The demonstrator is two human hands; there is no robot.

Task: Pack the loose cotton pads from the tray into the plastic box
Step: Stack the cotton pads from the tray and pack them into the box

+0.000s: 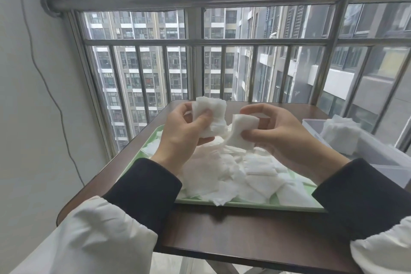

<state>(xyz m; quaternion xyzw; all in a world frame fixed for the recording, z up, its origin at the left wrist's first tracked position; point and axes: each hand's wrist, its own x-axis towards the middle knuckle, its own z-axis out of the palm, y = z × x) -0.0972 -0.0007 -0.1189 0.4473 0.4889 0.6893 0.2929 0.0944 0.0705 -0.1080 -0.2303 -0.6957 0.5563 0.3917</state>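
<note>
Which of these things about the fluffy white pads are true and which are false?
1. The left hand and the right hand each hold cotton pads. True.
2. Many loose pads lie on the tray. True.
3. The tray is red. False: it is green.
4. The plastic box is empty. False: a pile of pads is already in it.
</note>
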